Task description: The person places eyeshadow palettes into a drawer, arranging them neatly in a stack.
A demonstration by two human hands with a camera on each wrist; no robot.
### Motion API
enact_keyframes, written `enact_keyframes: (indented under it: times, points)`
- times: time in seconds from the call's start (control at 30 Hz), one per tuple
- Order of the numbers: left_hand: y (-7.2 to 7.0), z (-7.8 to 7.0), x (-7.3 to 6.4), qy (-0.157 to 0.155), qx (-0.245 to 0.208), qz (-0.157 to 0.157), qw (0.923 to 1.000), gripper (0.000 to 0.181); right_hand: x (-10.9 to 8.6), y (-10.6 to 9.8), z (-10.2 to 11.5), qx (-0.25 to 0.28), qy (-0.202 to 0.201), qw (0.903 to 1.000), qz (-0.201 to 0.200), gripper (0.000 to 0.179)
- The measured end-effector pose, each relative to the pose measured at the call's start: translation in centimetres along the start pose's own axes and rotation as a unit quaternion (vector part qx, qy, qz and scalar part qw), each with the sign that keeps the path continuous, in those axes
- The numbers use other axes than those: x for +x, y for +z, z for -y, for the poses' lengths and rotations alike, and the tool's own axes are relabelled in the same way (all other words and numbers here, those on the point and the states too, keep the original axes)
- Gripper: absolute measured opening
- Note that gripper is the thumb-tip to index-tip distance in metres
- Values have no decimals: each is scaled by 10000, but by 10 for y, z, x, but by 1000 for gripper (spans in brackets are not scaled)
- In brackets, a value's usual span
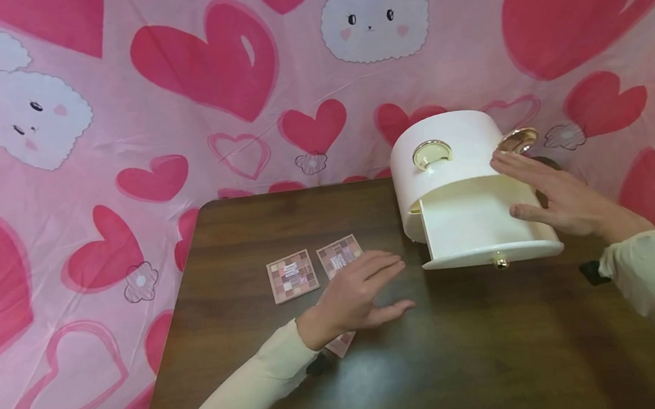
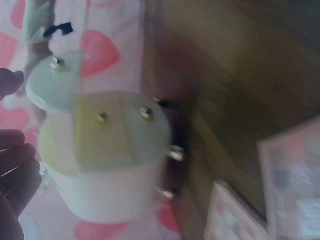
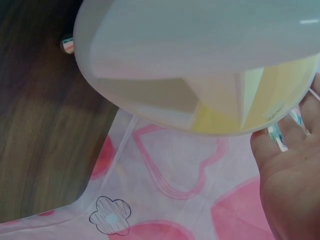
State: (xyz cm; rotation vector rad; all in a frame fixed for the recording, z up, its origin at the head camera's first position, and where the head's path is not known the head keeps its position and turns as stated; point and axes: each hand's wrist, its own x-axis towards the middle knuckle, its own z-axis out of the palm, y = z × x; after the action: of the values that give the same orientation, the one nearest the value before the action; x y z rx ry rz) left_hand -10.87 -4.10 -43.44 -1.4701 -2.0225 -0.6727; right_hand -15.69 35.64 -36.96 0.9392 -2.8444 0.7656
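Far left on dark wooden table (image 1: 250,383): chequered palette (image 1: 293,275), lying flat. Second palette (image 1: 332,251) just beside it, partly masked by left hand (image 1: 359,290). That hand: fingers extended, thumb apart, grasping nothing. Corner of a third palette (image 1: 342,344) shows below the wrist. Farther right, white cabinet (image 1: 445,130), its drawer (image 1: 477,216) pulled out toward the person. Rightmost, right hand (image 1: 564,198) at cabinet's right edge, by a gold fitting (image 1: 518,140); fingers straight, released, contact unclear.

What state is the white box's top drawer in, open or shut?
Open: the top drawer juts out beyond the front of the white box.
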Motion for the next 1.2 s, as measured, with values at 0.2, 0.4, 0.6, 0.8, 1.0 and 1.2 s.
enact_keyframes:
  times: [0.2,0.4,0.6,0.8,1.0,1.2]
  points:
    - [-11,19,-41,-186,-228,374,9989,62,-1,-1,-2,17,-49,10000,-26,85]
    - [-17,35,-73,-832,-259,1238,9885,70,-4,-2,-5,29,-12,10000,-54,87]
    - [-26,43,-101,-1758,-385,2504,9513,85,-2,-1,-2,43,65,10000,19,87]
    - [-26,51,-121,-1890,-578,3267,9242,98,-1,-1,-1,117,59,9999,4,88]
    - [-25,58,-132,-1888,-559,3817,9031,104,-1,-1,-2,116,110,9999,13,88]
    - [-22,62,-138,-1976,-480,4139,8873,107,-1,1,0,135,140,9998,42,88]
